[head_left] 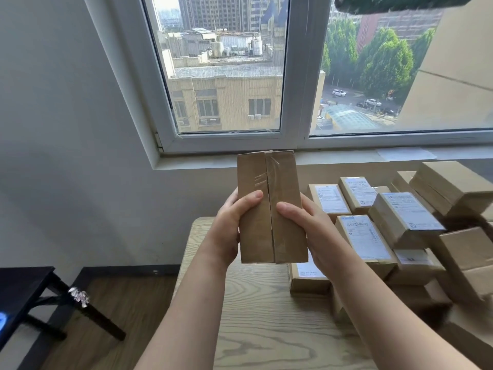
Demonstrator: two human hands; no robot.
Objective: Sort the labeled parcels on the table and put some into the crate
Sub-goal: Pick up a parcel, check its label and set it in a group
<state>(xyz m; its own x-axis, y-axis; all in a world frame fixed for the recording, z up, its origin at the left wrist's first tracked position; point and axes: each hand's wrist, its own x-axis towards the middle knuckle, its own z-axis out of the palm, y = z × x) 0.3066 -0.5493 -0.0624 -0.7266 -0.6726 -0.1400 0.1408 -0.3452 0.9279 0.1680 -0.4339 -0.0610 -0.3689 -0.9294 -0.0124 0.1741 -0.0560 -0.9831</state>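
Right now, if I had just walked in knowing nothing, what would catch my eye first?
First, the brown taped parcel held up at the centre of view, gripped by the left hand and the right hand, its seam side facing you with no label showing. Next, the heap of labeled parcels crowding the right side of the wooden table. Behind it all, the big window shows city rooftops.

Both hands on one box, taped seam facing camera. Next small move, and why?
Probably turn the box over to bring its label into view. Both the left hand and right hand hold it upright above the table, and the face shown carries only tape, while the boxes in the pile show white labels. No crate is in view yet.
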